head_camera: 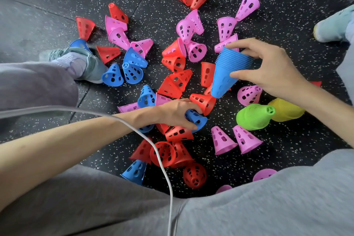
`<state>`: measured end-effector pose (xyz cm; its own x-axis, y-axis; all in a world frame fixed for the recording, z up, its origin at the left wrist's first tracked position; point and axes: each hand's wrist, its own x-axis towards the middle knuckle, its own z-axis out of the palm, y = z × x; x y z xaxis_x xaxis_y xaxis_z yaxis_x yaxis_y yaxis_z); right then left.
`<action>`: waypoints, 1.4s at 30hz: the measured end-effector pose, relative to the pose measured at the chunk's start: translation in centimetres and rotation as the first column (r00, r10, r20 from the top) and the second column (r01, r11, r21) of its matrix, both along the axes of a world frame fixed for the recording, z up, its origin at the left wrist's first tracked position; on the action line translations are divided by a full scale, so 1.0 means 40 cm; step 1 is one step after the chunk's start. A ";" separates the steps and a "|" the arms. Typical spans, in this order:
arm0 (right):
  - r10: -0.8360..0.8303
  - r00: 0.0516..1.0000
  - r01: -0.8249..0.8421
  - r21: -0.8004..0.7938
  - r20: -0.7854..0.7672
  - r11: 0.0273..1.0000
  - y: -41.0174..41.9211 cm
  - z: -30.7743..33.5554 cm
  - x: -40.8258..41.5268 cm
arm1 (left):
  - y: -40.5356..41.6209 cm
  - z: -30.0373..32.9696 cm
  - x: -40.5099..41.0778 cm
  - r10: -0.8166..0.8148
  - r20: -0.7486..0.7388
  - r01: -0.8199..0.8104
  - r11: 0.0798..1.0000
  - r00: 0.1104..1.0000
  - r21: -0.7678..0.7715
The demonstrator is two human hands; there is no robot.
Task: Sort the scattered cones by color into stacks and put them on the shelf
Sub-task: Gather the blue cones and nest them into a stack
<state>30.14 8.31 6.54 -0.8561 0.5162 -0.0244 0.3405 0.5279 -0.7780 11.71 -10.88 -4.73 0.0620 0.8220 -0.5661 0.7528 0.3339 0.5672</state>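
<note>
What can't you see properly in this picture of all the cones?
- The shelf: not in the head view at all.
- Blue cone under the left hand: fingers cover part of it.
- Blue stack in the right hand: rims too tightly packed to count.
- Pink cones at the bottom: hidden partly by the grey trouser leg.
- Red piece: mostly behind the right forearm.
- Green stack and yellow stack: count unclear.

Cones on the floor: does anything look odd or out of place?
Yes: red, pink and blue cones lie tipped and jumbled across the floor, while the green stack and yellow stack lie toppled sideways.
</note>
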 end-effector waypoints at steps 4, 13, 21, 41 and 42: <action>0.003 1.000 -0.003 -0.001 -0.006 1.000 0.003 -0.001 -0.001 | 0.007 -0.009 -0.003 0.103 0.049 -0.102 0.995 0.993 -0.006; -0.004 1.000 0.004 -0.003 -0.016 1.000 -0.006 0.007 -0.003 | -0.007 0.071 -0.051 0.257 0.151 -0.265 0.963 0.955 0.041; -0.027 0.989 0.025 -0.013 -0.147 1.000 -0.048 0.048 -0.052 | 0.021 0.250 -0.081 0.477 0.353 -0.545 0.829 0.805 0.123; -0.045 0.924 -0.053 -0.244 -0.379 0.968 -0.123 0.162 -0.324 | -0.057 0.416 -0.274 0.449 0.286 -0.530 0.764 0.847 0.369; -0.040 0.925 -0.074 -0.280 -0.378 0.957 -0.128 0.158 -0.336 | -0.067 0.420 -0.293 0.449 0.283 -0.528 0.763 0.848 0.373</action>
<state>16.69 3.17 12.85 -0.8390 0.5210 0.1572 -0.0138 0.2684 -0.9632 0.01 -13.54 12.07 -0.3541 0.9184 -0.1767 0.4345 0.3288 0.8385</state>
